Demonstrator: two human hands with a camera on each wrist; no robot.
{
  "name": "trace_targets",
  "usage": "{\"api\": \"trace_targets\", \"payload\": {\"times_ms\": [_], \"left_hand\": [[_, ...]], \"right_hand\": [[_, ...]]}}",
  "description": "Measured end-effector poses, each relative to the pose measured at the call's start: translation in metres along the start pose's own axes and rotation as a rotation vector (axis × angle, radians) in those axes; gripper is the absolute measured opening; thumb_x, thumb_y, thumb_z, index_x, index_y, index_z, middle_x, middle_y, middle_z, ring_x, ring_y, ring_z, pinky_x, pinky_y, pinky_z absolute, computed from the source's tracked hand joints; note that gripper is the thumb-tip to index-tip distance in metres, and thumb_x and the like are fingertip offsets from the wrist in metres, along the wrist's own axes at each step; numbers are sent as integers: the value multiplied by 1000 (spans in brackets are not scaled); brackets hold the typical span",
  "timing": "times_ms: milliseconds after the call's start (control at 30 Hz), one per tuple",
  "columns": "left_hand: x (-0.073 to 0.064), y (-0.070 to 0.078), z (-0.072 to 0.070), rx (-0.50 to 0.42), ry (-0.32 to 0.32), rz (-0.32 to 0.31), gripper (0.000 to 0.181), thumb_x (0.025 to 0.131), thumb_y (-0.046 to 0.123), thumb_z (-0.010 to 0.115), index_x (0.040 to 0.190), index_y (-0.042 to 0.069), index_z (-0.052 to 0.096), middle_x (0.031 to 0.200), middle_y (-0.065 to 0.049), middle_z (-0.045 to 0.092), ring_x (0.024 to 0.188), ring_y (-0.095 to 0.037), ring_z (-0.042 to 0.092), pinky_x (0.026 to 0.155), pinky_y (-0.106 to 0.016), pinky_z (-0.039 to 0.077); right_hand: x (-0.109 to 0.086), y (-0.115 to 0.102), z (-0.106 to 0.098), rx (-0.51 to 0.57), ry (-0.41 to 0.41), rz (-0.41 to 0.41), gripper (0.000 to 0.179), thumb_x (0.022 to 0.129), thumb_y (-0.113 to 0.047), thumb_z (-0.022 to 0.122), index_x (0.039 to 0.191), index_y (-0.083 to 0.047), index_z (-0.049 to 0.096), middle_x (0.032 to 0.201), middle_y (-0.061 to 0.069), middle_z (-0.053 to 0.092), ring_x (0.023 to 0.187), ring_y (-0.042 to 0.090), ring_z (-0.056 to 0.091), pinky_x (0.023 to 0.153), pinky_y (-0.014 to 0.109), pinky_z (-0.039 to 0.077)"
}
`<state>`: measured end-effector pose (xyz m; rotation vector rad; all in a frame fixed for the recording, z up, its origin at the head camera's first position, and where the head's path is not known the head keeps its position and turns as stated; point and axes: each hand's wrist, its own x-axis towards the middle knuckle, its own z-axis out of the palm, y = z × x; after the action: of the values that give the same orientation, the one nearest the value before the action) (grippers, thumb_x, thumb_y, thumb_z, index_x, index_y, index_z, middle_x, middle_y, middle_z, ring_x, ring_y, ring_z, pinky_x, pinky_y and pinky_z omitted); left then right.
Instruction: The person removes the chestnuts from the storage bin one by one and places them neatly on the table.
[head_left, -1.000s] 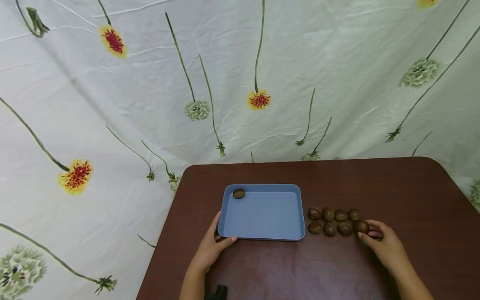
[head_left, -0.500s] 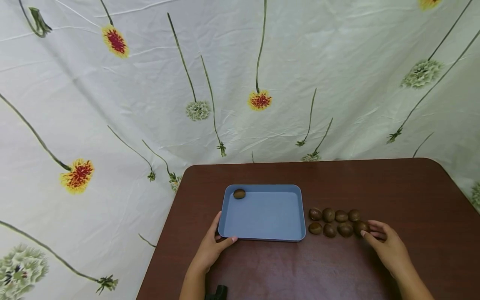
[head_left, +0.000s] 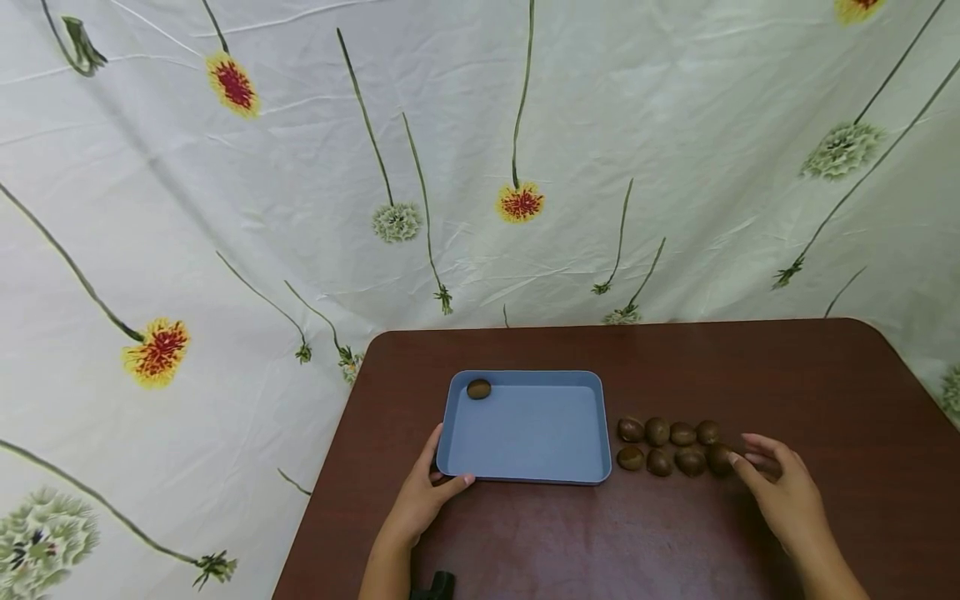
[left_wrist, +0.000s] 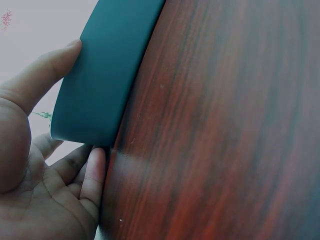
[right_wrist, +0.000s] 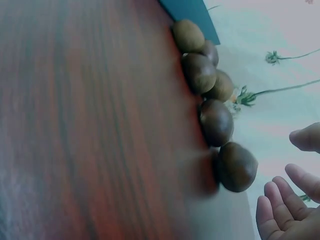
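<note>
A blue tray [head_left: 525, 427] lies on the table, with one chestnut [head_left: 478, 389] in its far left corner. My left hand [head_left: 418, 496] holds the tray's near left corner, thumb on the front wall [left_wrist: 92, 85] and fingers at the left side. To the tray's right, several chestnuts [head_left: 658, 462] sit in two rows. My right hand [head_left: 782, 492] is just right of the near row's end chestnut [head_left: 719, 460]. The right wrist view shows its fingers [right_wrist: 295, 177] spread and apart from that chestnut [right_wrist: 238, 167], with nothing between them.
The brown tabletop [head_left: 570, 533] has a rounded far edge. Behind it hangs a white cloth [head_left: 450, 167] printed with flowers. A small black object [head_left: 435, 586] is at the bottom edge beside the left forearm.
My right hand has let go of the end chestnut and drawn slightly right. That chestnut has moved a little left, close to its neighbour. The left hand and tray stay put.
</note>
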<state>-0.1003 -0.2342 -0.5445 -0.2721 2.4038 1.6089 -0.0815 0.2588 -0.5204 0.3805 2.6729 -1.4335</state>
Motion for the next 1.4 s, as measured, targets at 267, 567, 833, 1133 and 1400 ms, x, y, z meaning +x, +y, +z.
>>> {"api": "trace_targets", "payload": {"times_ms": [267,567,833,1133,1400], "left_hand": [[0,0,0,-3,3,4,106,82,42,85,162,39,16,166,-15,25,134,-42,50,98,-55,48],[1,-1,0,-8,-6,7,105,84,40,83,163,36,14,166,-16,25,133,-42,50,98,-54,48],[0,-1,-1,-7,-4,8,105,83,40,84,163,36,15,165,-17,26,134,-42,50,99,-54,48],[0,-1,-1,-14,-3,9,106,83,41,84,163,37,15,165,-17,26,132,-41,51,97,-53,49],[0,-1,0,-32,-6,17,105,83,39,84,163,37,15,165,-18,27,132,-41,52,97,-51,50]], "right_hand": [[-4,-15,3,-31,33,-54,65,102,-49,56,150,-8,43,144,19,49,108,8,56,71,11,44],[-8,-29,21,25,-9,-176,57,104,-41,56,145,-2,46,141,19,53,99,-25,39,80,0,39],[-10,-42,40,93,-80,-197,50,104,-37,57,143,-6,50,140,15,55,103,-21,47,86,5,44],[-13,-57,58,221,-143,-242,45,105,-30,58,140,-3,52,138,16,57,106,-11,55,88,13,50],[-11,-65,80,282,-214,-278,42,103,-25,60,138,-1,54,134,18,61,108,-5,58,91,14,50]]}}
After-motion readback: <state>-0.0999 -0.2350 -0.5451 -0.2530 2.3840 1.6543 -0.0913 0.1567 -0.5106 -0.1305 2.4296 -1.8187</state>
